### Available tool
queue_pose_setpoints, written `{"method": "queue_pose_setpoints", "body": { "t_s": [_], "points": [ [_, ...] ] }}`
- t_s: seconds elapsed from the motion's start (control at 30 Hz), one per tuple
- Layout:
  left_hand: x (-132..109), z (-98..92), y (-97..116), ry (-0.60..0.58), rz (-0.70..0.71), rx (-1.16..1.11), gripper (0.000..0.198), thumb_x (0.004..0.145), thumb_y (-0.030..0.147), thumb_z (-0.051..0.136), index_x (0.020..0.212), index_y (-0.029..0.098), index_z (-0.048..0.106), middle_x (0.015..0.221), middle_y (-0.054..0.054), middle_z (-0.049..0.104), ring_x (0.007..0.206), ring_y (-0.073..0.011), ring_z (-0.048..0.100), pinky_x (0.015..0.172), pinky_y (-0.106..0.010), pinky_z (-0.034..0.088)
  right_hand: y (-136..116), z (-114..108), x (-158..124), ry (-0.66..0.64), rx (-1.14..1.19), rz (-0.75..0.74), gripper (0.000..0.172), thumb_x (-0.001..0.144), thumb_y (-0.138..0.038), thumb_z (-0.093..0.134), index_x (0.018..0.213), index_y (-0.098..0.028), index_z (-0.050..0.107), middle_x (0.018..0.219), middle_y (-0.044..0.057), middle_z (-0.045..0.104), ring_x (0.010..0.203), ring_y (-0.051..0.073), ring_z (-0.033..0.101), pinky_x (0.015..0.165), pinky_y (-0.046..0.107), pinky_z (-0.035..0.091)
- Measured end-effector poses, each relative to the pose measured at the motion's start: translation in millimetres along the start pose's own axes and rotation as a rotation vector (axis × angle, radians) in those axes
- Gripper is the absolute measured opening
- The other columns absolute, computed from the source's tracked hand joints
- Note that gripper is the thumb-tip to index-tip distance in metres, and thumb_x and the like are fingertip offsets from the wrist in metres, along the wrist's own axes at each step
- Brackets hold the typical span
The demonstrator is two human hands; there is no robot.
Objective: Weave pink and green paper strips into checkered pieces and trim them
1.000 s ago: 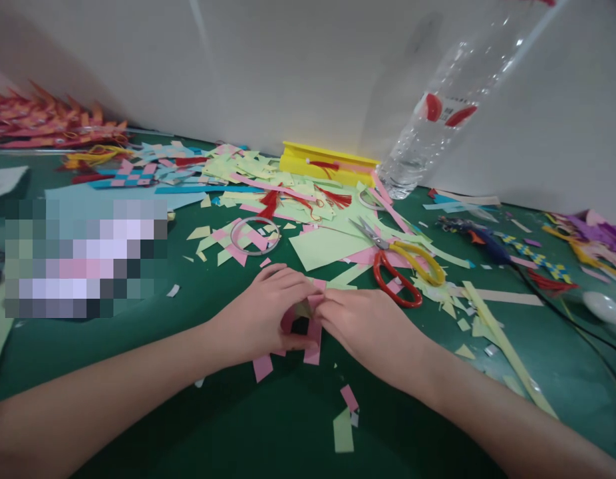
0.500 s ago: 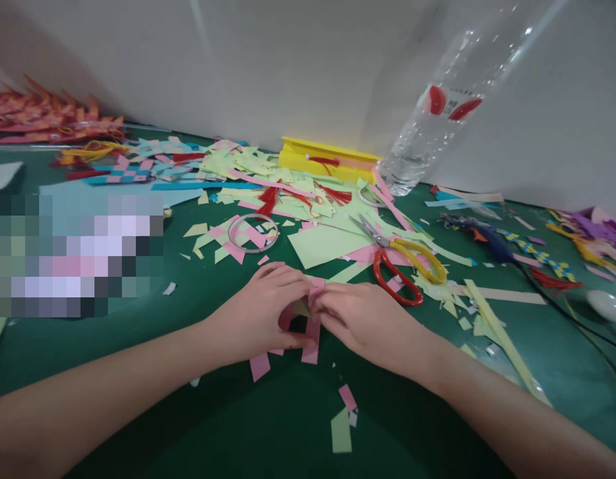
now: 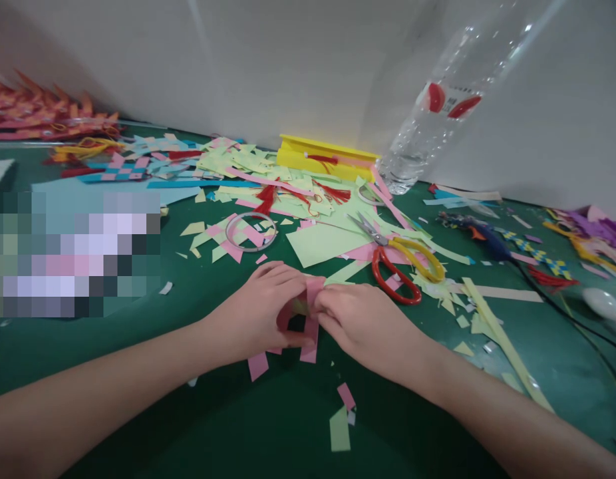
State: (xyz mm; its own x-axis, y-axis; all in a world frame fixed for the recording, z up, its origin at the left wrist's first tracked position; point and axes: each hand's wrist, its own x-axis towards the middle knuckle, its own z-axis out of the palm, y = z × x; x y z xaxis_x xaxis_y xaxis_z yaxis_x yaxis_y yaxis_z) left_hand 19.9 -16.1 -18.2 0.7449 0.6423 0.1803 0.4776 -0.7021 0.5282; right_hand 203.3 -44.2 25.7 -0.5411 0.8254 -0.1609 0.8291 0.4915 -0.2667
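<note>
My left hand (image 3: 258,313) and my right hand (image 3: 365,326) meet at the middle of the green table (image 3: 238,426). Both pinch a small piece made of pink and pale green paper strips (image 3: 310,319). Fingers of each hand are curled round it, and pink strip ends stick out below and above the fingers. Most of the piece is hidden between the hands. Loose pink and green scraps (image 3: 344,416) lie just in front of the hands.
Red and yellow scissors (image 3: 405,266) lie just right of the hands beside a green sheet (image 3: 322,243). A clear ring (image 3: 251,231), a paper scrap heap (image 3: 258,173), a yellow box (image 3: 325,156) and a tilted plastic bottle (image 3: 438,113) stand behind. A black cable (image 3: 552,299) runs right.
The hands have stayed in place. A pink strip end now stands up a little higher between the fingers. The view has shifted slightly.
</note>
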Motion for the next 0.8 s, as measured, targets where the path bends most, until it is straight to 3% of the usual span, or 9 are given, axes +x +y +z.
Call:
{"method": "queue_pose_setpoints", "body": {
  "t_s": [0.37, 0.53, 0.7, 0.8],
  "points": [
    [2.5, -5.6, 5.4, -0.048, -0.055, -0.043, 0.045, 0.069, 0.037, 0.075, 0.109, 0.025, 0.057, 0.112, -0.001, 0.063, 0.106, -0.0234, 0.052, 0.1, -0.043, 0.03, 7.6, -1.3, 0.7, -0.025, 0.138, 0.029, 0.02, 0.091, -0.018, 0.045, 0.081, -0.017, 0.062, 0.081, 0.003, 0.066, 0.073, 0.014, 0.059, 0.062, 0.027, 0.039],
    [1.1, -3.6, 2.9, -0.034, -0.032, -0.029, 0.04, 0.07, 0.036, 0.074, 0.105, 0.025, 0.059, 0.106, -0.001, 0.064, 0.103, -0.0232, 0.054, 0.097, -0.042, 0.033, 1.9, -2.1, -0.1, -0.03, 0.045, 0.03, 0.018, 0.09, -0.019, 0.048, 0.085, -0.018, 0.065, 0.084, 0.003, 0.067, 0.079, 0.017, 0.062, 0.064, 0.027, 0.041],
    [0.2, -1.6, 0.9, 0.011, 0.0, -0.03, 0.051, 0.069, 0.034, 0.075, 0.114, 0.025, 0.054, 0.115, -0.002, 0.063, 0.107, -0.0227, 0.053, 0.1, -0.042, 0.03, -0.2, -2.0, -1.5, -0.031, -0.029, -0.031, 0.021, 0.091, -0.016, 0.046, 0.092, -0.018, 0.067, 0.088, 0.005, 0.068, 0.084, 0.018, 0.063, 0.07, 0.028, 0.045],
    [1.5, -4.4, 3.5, -0.027, -0.036, -0.028, 0.037, 0.069, 0.037, 0.075, 0.099, 0.024, 0.058, 0.111, -0.001, 0.064, 0.106, -0.0232, 0.053, 0.099, -0.042, 0.031, 4.6, -3.7, -0.2, -0.018, 0.062, -0.058, 0.023, 0.092, -0.016, 0.046, 0.088, -0.019, 0.068, 0.089, 0.004, 0.069, 0.083, 0.016, 0.064, 0.072, 0.027, 0.046]
  ]
}}
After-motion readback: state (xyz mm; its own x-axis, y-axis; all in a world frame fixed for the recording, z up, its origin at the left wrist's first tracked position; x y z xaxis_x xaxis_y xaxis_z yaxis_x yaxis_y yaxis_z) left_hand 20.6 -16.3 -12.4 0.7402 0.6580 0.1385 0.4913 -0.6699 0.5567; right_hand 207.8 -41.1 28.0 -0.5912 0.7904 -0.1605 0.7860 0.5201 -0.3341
